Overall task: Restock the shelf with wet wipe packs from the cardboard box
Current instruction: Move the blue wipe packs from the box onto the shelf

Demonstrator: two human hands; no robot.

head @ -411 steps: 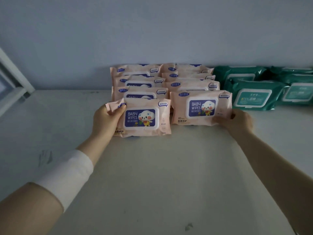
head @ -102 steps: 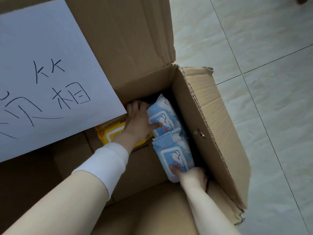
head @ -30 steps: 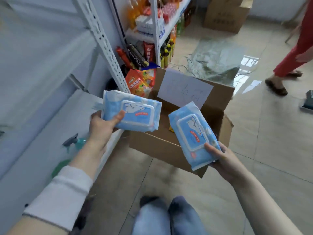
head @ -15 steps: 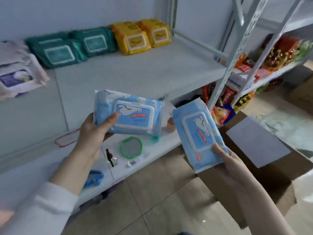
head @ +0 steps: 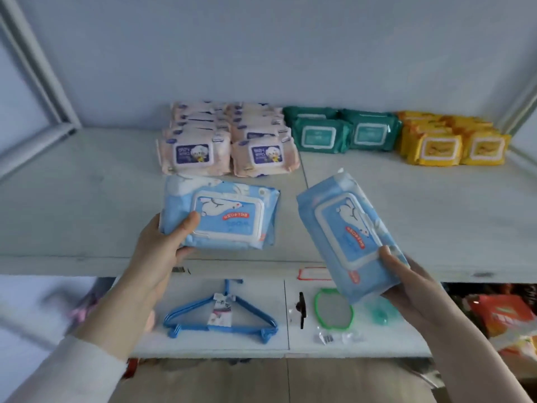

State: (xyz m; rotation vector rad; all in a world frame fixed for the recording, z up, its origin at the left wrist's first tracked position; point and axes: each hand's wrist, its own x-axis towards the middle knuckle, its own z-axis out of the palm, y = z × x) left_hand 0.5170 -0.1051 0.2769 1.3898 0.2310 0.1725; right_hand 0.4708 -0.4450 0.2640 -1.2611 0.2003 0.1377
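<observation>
I hold two blue wet wipe packs in front of the white shelf (head: 87, 205). My left hand (head: 158, 251) grips the left blue pack (head: 229, 216) by its left end, thumb on top, level above the shelf's front part. My right hand (head: 406, 289) grips the right blue pack (head: 345, 234) by its lower end; that pack is tilted and hangs over the shelf's front edge. At the back of the shelf stand pink baby wipe packs (head: 226, 141), green packs (head: 340, 132) and yellow packs (head: 453, 141). The cardboard box is out of view.
A lower shelf board (head: 261, 341) carries blue hangers (head: 220, 318), a green-rimmed mirror (head: 334, 311) and a small black item (head: 302, 309). Colourful snack packets (head: 505, 315) show at the lower right. A metal upright (head: 37, 71) stands at the left.
My view has swung from the box and floor up to face the shelf squarely. Both hands have carried the blue packs up to the shelf's front edge.
</observation>
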